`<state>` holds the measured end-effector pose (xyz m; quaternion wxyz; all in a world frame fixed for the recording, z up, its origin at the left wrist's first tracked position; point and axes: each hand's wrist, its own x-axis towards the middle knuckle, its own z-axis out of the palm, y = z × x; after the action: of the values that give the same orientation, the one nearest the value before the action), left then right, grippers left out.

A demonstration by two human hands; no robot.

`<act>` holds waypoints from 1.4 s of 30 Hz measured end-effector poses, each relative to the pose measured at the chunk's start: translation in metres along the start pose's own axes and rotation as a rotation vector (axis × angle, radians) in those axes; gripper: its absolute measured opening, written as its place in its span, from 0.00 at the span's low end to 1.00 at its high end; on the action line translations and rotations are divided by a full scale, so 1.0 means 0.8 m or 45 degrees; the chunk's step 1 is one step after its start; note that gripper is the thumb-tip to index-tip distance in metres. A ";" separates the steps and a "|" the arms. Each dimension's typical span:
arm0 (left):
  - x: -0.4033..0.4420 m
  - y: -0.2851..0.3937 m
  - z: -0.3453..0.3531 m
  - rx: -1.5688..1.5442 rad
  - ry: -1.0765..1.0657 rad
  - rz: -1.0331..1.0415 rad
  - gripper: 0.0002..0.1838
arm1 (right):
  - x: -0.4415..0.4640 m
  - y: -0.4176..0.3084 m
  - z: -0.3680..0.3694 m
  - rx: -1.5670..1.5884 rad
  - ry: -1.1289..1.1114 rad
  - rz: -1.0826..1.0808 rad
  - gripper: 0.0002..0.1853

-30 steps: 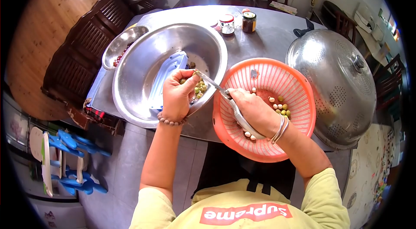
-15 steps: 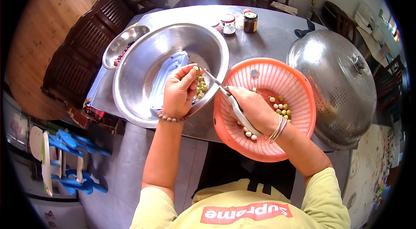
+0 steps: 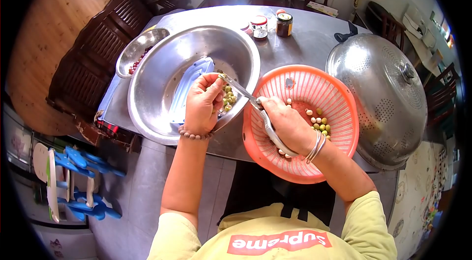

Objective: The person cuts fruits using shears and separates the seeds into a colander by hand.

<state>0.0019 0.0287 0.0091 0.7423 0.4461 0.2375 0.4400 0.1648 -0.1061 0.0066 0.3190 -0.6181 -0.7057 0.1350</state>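
Note:
My left hand [image 3: 202, 98] is over the large steel basin [image 3: 147, 112], thumb and fingers pinched around a small round green fruit, mostly hidden by the fingertips. My right hand [image 3: 285, 122] grips the grey handles of a pair of scissors [image 3: 241, 89]. Their blades point up and left, the tips at the left fingertips. Several green fruits [image 3: 227, 99] lie in the basin beside a pale blue plastic tray [image 3: 184, 90]. Under my right hand stands an orange plastic basket [image 3: 344, 98], with green fruits [image 3: 322, 127] and whitish ones [image 3: 309, 112] inside.
A smaller steel bowl [image 3: 124, 58] with dark red pieces stands behind the basin at left. Two jars [image 3: 283, 25] [image 3: 259, 28] are at the back of the grey table [image 3: 305, 53]. A large perforated steel lid [image 3: 378, 98] leans at the right, beside the basket.
The scissor tips have moved slightly up and left against the left fingertips. The green fruit in that hand shows less than before. The basin and basket stay put.

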 end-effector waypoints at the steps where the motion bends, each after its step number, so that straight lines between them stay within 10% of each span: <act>1: 0.000 0.000 -0.001 -0.007 -0.019 0.004 0.05 | 0.000 0.001 0.001 0.001 0.001 0.000 0.17; 17: 0.004 0.000 -0.005 -0.077 -0.196 0.039 0.05 | 0.001 -0.003 -0.003 0.273 -0.058 0.030 0.05; 42: 0.001 0.005 0.000 -0.120 -0.173 0.014 0.08 | -0.003 -0.005 0.009 -0.111 0.232 -0.017 0.17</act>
<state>0.0007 0.0302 0.0122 0.7744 0.4408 0.1632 0.4234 0.1575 -0.1079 0.0028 0.3555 -0.6365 -0.6829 0.0452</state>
